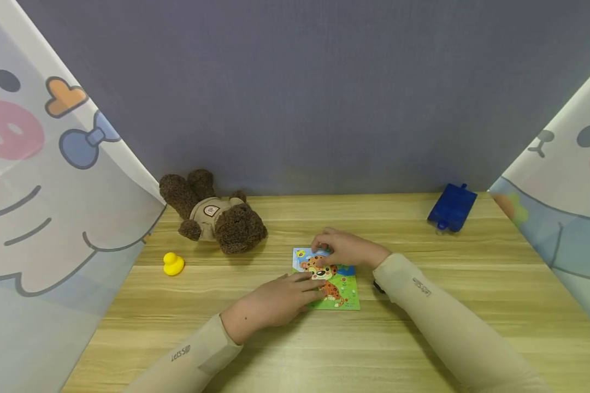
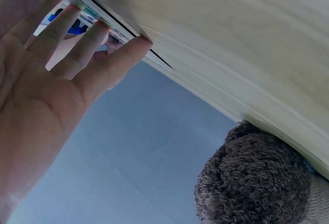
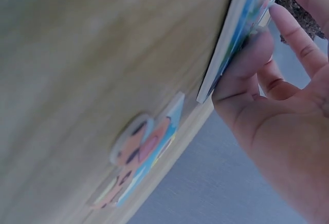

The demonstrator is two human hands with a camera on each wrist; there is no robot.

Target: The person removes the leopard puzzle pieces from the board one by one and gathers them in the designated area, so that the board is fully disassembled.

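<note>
A flat picture puzzle (image 1: 348, 295) with a spotted leopard cub on green grass and blue sky lies on the table. My left hand (image 1: 277, 301) reaches over its left side with fingers spread, fingertips on the picture; the left wrist view shows them along the board's edge (image 2: 161, 62). Over the top part of the puzzle is my right hand (image 1: 350, 250), thumb and fingers bent slightly, tips at the cub's head. From the right wrist, the thumb (image 3: 247, 64) lies against the board's face. Loose puzzle pieces (image 3: 141, 157) lie on the table beside the board.
A brown teddy bear (image 1: 240, 229) lies on its back at the back left, with a yellow rubber duck (image 1: 173, 265) in front of it. At the back right is a dark blue flat object (image 1: 452, 207) with small tabs. A grey panel (image 1: 305, 98) stands behind the table (image 1: 285, 357).
</note>
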